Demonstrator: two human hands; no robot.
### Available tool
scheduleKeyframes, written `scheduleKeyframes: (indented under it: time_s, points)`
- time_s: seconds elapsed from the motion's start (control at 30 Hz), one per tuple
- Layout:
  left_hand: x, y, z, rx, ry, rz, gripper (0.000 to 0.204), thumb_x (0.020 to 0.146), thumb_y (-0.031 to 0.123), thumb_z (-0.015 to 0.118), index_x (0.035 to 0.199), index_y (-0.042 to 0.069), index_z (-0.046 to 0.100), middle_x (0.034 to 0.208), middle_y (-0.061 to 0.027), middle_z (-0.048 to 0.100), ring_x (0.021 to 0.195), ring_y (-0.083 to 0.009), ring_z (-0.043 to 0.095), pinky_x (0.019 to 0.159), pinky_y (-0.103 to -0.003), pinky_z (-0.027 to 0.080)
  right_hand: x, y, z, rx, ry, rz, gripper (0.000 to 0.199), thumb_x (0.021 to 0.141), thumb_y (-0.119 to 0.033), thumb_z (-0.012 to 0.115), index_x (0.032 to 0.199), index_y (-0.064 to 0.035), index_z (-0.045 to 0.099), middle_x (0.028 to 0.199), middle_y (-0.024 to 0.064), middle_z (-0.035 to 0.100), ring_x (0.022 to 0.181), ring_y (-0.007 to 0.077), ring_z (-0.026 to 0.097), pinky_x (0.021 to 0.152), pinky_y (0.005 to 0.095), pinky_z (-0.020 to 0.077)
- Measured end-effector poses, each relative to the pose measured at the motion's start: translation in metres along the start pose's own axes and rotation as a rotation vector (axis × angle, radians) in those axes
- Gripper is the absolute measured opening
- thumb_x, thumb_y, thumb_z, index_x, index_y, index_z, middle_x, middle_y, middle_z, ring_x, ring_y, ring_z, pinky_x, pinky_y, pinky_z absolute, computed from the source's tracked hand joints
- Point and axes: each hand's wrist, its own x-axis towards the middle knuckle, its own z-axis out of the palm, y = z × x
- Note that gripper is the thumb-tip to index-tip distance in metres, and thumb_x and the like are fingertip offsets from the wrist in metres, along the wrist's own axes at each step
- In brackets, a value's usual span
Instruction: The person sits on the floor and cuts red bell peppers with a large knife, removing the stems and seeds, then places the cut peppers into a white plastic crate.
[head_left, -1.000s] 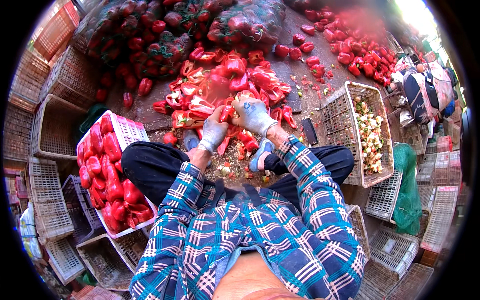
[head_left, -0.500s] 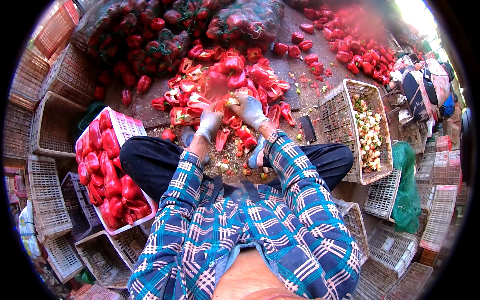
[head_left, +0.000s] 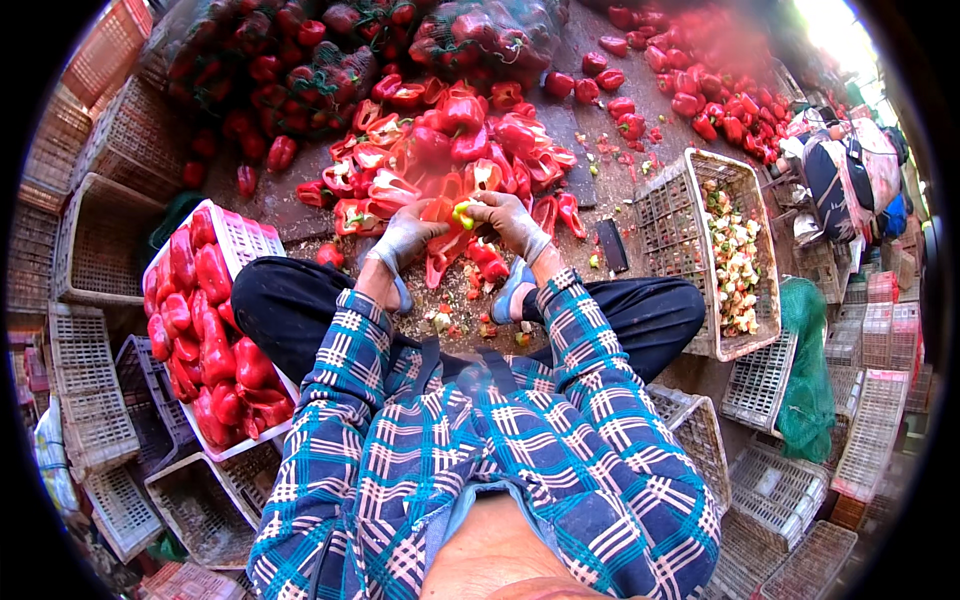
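Note:
My left hand [head_left: 408, 232], in a pale grey glove, is closed around a red bell pepper piece [head_left: 437, 210] in front of the heap. Close beside it my right hand [head_left: 512, 222], gloved too, pinches a yellow-green pepper stem [head_left: 463, 214]. Whether the stem is still joined to the red piece I cannot tell. Just beyond both hands lies a heap of split red peppers [head_left: 395, 190], several with pale insides showing. Pepper scraps [head_left: 440, 318] litter the floor between my feet.
At my left stands a white crate [head_left: 240, 235] full of red peppers. A crate [head_left: 670, 215] with pale pepper cores [head_left: 735, 265] is at my right. Net sacks of peppers [head_left: 330, 80] and loose whole peppers [head_left: 735, 120] lie farther off. Stacked crates [head_left: 95, 400] line the sides.
My hands have drawn back slightly from the heap, and the right one has turned. The yellow-green stem now shows between them. The whole view has shifted a little.

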Motion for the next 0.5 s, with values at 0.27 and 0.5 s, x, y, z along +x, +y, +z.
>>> scheduleKeyframes:
  time_s: [0.27,0.5]
  points:
    - [0.004,-0.014,-0.007,-0.125,-0.160,0.002,0.047,0.082,-0.003,0.070,0.128,0.002,0.062,0.113,-0.0058,0.070,0.100,-0.0154,0.066,0.089,-0.030,0.054,-0.026,-0.013,-0.001,0.066,-0.187,0.038,0.031,0.097,-0.026,0.067,0.121,-0.0064,0.065,0.086,-0.0029,0.067,0.065,0.0067,0.060,0.055,0.0210,0.0440]
    - [-0.018,0.016,-0.008,-0.186,-0.176,-0.040,0.037,0.083,-0.006,0.068,0.119,0.000,0.064,0.106,-0.0049,0.070,0.092,-0.0148,0.067,0.082,-0.029,0.055,-0.038,-0.003,0.011,0.460,-0.195,-0.067,0.033,0.100,-0.027,0.063,0.126,-0.0072,0.063,0.102,0.0014,0.070,0.075,0.0082,0.065,0.061,0.0226,0.0526]
